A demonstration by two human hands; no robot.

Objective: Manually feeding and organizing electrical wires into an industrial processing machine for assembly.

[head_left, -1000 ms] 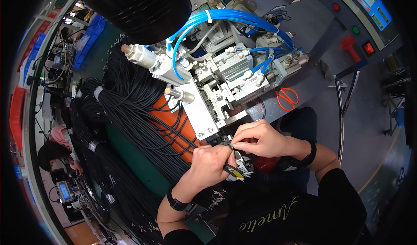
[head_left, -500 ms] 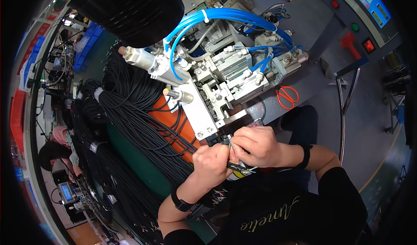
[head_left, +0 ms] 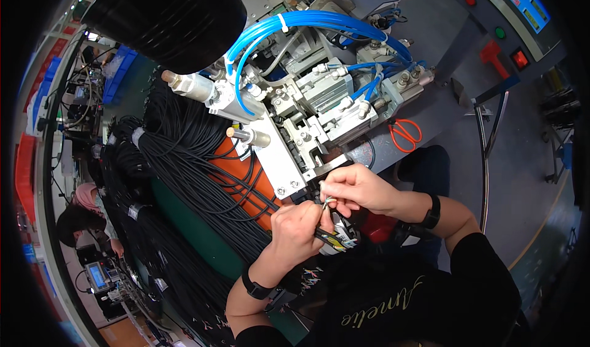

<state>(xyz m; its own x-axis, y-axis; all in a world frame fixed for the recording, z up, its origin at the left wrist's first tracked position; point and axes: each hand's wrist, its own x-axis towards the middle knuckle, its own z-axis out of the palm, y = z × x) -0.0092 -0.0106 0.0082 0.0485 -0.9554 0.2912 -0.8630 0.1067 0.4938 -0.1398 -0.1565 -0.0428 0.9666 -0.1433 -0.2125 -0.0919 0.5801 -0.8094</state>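
My left hand is closed around a black cable, most of it hidden by the fingers. Thin stripped wires stick up from its grip. My right hand pinches at the tips of these wires, thumb against forefinger. Beneath my left hand, more cable ends with fine coloured wires fan out. Just beyond both hands stands the metal machine, its pale front plate close to my fingers.
Blue air hoses arch over the machine, and a black cylinder looms at top left. Orange-handled scissors lie to the right. Long bundles of black cables spread leftward across an orange surface. Another person works at far left.
My right hand has opened its grouping slightly and shifted a little up and left, with the wires now more exposed. My left hand stays nearly in place. The view has shifted slightly.
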